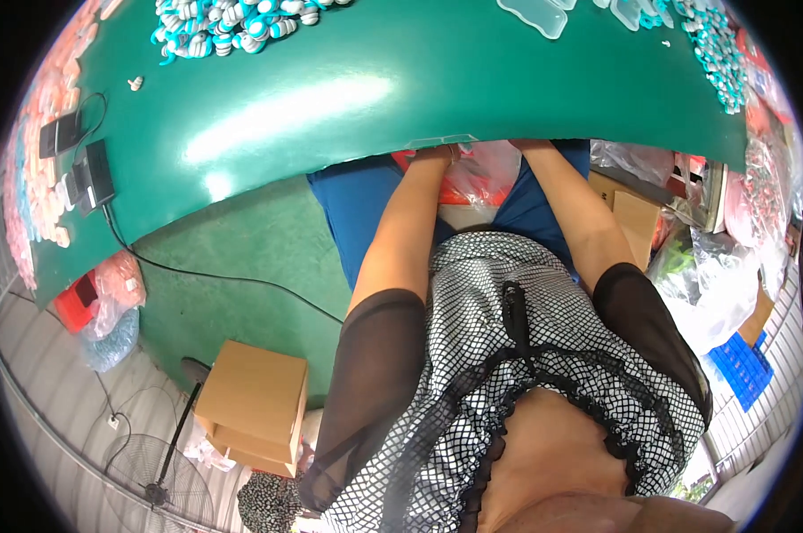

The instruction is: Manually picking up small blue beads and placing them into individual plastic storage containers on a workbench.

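Both my forearms reach forward under the near edge of the green table. My left hand is at the top of a clear plastic bag of red-orange pieces that rests on my lap, over blue trousers. My right hand sits just right of the bag, and its fingers are hidden by the table edge. A small clear plastic piece lies on the table edge right above my left hand. Whether either hand grips the bag is hidden.
Teal-and-white small parts are heaped at the table's far left and along its right side. Clear trays lie at the back. Black devices with a cable sit at the left. Cardboard boxes, a fan and a blue crate stand on the floor.
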Motion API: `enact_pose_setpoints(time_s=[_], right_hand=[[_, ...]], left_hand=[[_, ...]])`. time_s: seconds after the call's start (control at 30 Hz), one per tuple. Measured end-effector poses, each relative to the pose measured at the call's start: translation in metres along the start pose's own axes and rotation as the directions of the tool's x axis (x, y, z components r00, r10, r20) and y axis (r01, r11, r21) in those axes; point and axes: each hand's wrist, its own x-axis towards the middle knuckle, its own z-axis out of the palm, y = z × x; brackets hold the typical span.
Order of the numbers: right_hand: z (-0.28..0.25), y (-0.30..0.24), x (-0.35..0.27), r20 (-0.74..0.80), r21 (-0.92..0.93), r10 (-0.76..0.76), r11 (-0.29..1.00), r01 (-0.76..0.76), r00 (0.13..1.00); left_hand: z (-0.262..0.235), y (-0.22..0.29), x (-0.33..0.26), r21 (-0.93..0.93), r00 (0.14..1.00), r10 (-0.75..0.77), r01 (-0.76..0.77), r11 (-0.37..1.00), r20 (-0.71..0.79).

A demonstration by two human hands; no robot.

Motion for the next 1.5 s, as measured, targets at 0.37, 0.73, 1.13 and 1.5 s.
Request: enact_pose_setpoints(time_s=[0.37, 0.73, 1.13, 1.5], right_hand=[[-0.018, 0.013, -0.025, 0.167, 0.333, 0.795, 0.511, -0.793, 0.583], [-0.079, -0.073, -0.056, 0.227, 0.134, 0.396, 0.892, -0.431, 0.89], [-0.132, -0.27, 0.069, -0.009, -0.577, -0.575, 0.671, 0.465, 0.818], [-0.106, -0.259, 0.076, -0.168, -0.558, -0.489, 0.763, 0.326, 0.856]], left_hand=[[0.004, -0.006, 0.01, -0.038, 0.995, -0.066, 0.069, 0.997, 0.073], [-0.116, 0.044, -0.091, -0.731, 1.0, 0.006, -0.002, 0.682, 0.002], [-0.273, 0.186, -0.111, -0.05, 0.688, 0.399, -0.534, 0.844, -0.606], [-0.26, 0.216, -0.051, 0.385, 0.639, 0.428, -0.217, 0.897, -0.639]])
